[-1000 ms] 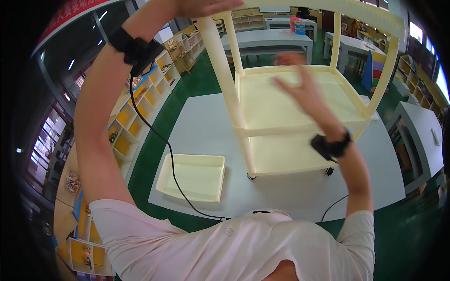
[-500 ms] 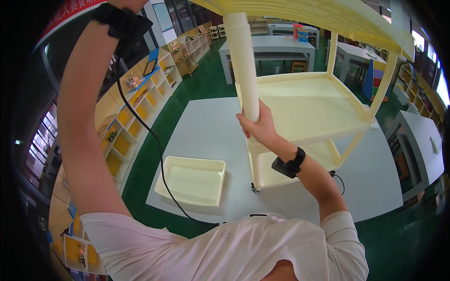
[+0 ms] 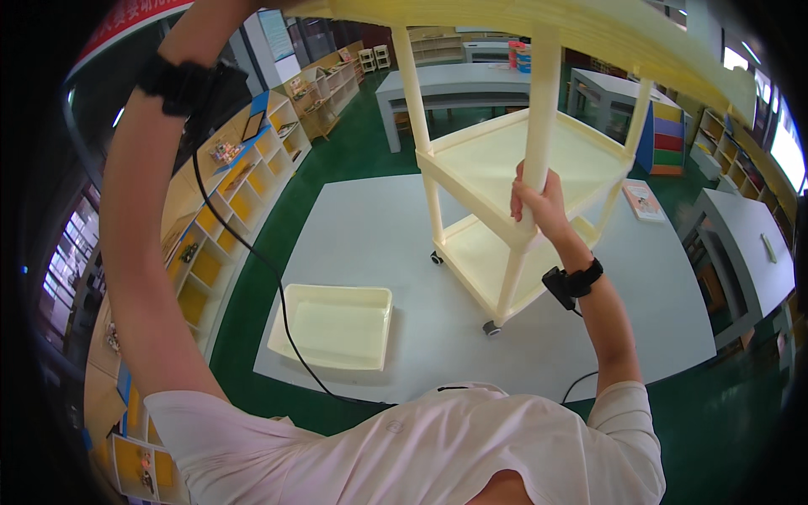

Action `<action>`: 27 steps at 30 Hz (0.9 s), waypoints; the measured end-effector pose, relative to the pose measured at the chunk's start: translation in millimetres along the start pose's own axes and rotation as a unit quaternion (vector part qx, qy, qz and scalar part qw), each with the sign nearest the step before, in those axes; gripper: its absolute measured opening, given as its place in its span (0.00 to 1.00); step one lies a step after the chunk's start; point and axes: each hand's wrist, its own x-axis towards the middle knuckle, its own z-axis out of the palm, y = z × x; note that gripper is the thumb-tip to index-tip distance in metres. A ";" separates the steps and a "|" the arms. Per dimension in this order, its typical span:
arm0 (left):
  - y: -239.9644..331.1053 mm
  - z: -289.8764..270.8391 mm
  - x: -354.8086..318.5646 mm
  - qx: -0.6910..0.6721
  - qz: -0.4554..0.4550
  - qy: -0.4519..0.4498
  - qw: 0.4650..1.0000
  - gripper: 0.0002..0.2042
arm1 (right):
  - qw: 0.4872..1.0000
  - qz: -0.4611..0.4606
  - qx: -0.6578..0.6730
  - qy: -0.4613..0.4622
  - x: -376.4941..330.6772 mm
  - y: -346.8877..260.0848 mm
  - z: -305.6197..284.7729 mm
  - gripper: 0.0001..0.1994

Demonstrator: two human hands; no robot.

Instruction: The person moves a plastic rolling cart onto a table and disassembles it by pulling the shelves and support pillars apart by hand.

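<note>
A cream plastic three-tier cart point(image 3: 471, 198) stands on casters on a grey table point(image 3: 362, 223), one corner turned toward me. Its top shelf point(image 3: 505, 15) spans the upper edge of the view. My right hand point(image 3: 541, 202) wraps round the cart's near post point(image 3: 544, 109), just above the middle shelf. My left arm reaches up at the left, and my left hand point(image 3: 220, 27) is cut off by the upper edge beside the top shelf; its fingers are hidden. Black wrist devices with cables are strapped to both wrists.
A shallow cream bin point(image 3: 332, 326) sits on the table at the left. A booklet point(image 3: 644, 202) lies at the table's right side. Low shelving point(image 3: 223, 227) lines the left, and other grey tables point(image 3: 749, 252) stand right and behind. A black cable point(image 3: 244, 240) hangs from my left wrist.
The cart has turned on the table, its near corner and held post shifting right. My right hand moved right with the post. The booklet now shows fully beside the cart.
</note>
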 end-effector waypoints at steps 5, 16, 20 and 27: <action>7.7 2.8 0.4 -0.034 0.087 0.066 0.993 0.17 | 0.999 -0.020 -0.033 0.032 5.2 2.6 -35.9 0.03; 63.8 10.0 19.5 0.114 -0.001 0.051 0.992 0.23 | 0.942 -0.114 -0.118 0.294 7.3 3.9 -37.4 0.12; 59.4 25.6 21.5 0.075 0.035 0.224 0.971 0.17 | 0.910 -0.114 -0.167 0.362 22.9 -22.4 -29.5 0.15; 27.5 63.8 -22.8 0.030 0.052 0.512 0.857 0.06 | 0.908 -0.070 -0.219 0.351 26.4 -26.2 -28.3 0.12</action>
